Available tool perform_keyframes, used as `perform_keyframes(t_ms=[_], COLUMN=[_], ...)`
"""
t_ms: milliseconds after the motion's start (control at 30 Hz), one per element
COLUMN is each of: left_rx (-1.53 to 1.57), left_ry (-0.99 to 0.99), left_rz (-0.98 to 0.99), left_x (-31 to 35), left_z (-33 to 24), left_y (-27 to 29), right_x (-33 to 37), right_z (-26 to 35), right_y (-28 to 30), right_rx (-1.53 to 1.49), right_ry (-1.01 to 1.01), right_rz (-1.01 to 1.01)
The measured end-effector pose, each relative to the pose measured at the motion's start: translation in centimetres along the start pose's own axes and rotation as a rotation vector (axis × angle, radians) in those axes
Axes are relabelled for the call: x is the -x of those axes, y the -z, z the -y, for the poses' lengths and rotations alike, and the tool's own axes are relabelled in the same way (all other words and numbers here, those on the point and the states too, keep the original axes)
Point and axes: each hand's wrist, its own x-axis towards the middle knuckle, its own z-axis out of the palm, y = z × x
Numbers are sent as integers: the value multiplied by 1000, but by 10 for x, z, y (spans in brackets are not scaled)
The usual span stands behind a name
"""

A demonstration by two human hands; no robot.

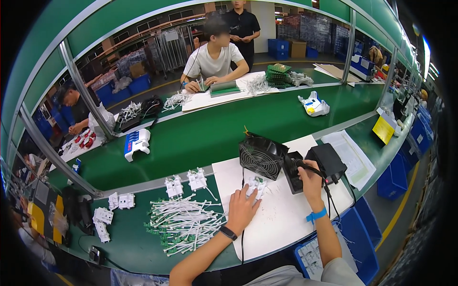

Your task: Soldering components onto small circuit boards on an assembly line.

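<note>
My left hand (242, 207) rests on the white board (281, 224), its fingertips on a small white plastic housing (256, 185) with a bit of green in it. My right hand (311, 183) is closed around the black handle of a soldering iron (305, 166); its tip is hidden at the black iron stand (293, 178). A black fan with a round wire guard (261, 156) stands just beyond the housing. To the left of my left hand lies a heap of white wires with small green boards (183, 224).
Several white housings (102, 217) lie at the left of the bench. A black power unit (327, 161) and paper sheets (350, 157) are at the right. White-and-blue casings (137, 143) sit on the green conveyor (205, 138). Across it, a person (217, 62) works at boards.
</note>
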Motion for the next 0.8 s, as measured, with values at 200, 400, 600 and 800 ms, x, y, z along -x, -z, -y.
perform_keyframes(t_ms=[200, 400, 600, 800], left_rx=[-7, 42, 87, -8], left_ry=[-23, -27, 38, 366], left_rz=[2, -30, -25, -63], left_x=[5, 4, -16, -9], left_z=[2, 0, -22, 27], left_y=[-3, -3, 41, 146], right_x=[41, 75, 74, 78], right_z=[22, 0, -9, 5], right_y=[14, 21, 20, 17], right_rx=[72, 136, 38, 28], right_ry=[-123, -168, -127, -149], right_rz=[20, 65, 53, 107])
